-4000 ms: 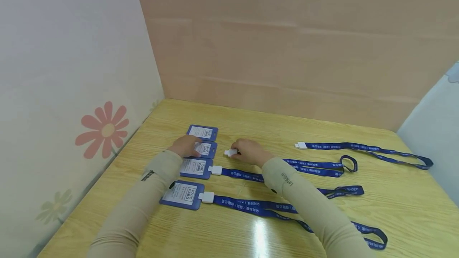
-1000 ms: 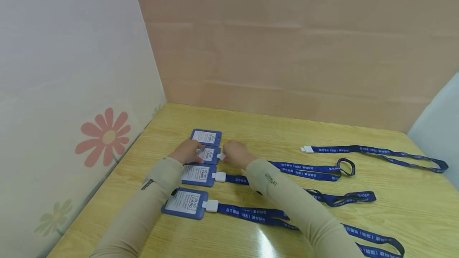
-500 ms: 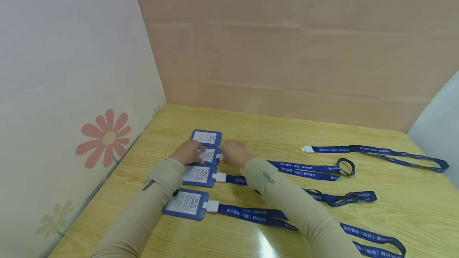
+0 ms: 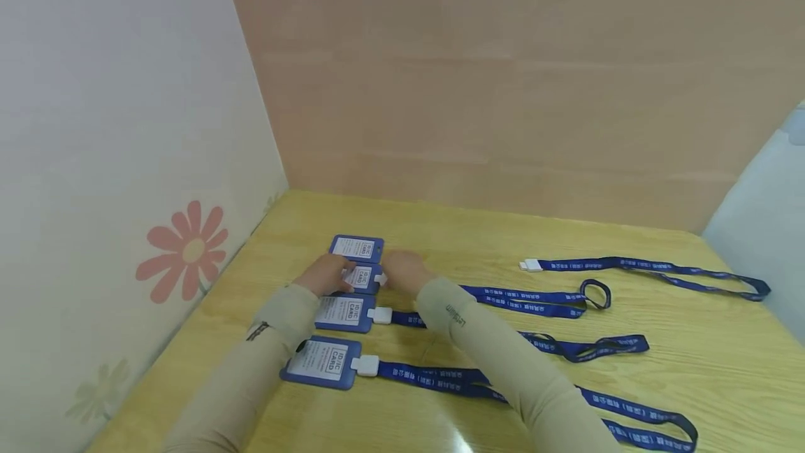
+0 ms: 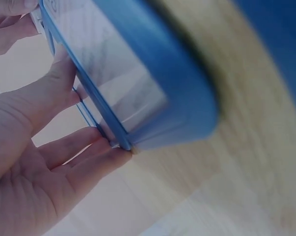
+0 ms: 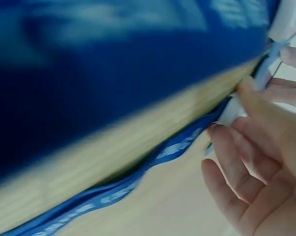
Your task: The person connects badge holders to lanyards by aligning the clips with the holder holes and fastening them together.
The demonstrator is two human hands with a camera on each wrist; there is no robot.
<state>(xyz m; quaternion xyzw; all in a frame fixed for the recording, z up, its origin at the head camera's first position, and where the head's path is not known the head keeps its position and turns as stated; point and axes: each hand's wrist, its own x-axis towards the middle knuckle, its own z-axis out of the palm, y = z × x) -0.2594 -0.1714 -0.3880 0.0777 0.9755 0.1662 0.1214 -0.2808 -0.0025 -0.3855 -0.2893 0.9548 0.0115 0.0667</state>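
My left hand (image 4: 323,275) holds a blue ID card holder (image 4: 361,278), second from the back in a column of card holders. In the left wrist view, the thumb (image 5: 64,73) and fingers lie at opposite edges of it. My right hand (image 4: 405,272) pinches the white plastic clip (image 6: 231,109) of a blue lanyard (image 4: 528,303). A white tip of that clip shows at the holder's right edge, mostly covered by the fingers. Whether it is fastened there cannot be seen. The lanyard's strap (image 6: 172,147) trails right from under the right hand.
Behind lies a card holder (image 4: 356,248) without a lanyard. Nearer me, two card holders, one in the middle (image 4: 342,313) and one in front (image 4: 321,362), have lanyards attached. A loose lanyard (image 4: 635,265) lies at the back right of the wooden table (image 4: 472,229).
Since four seconds ago, my right hand has brought the white clip left to the card holder's edge. Over the last second both hands have stayed nearly in place; the head view has shifted slightly.
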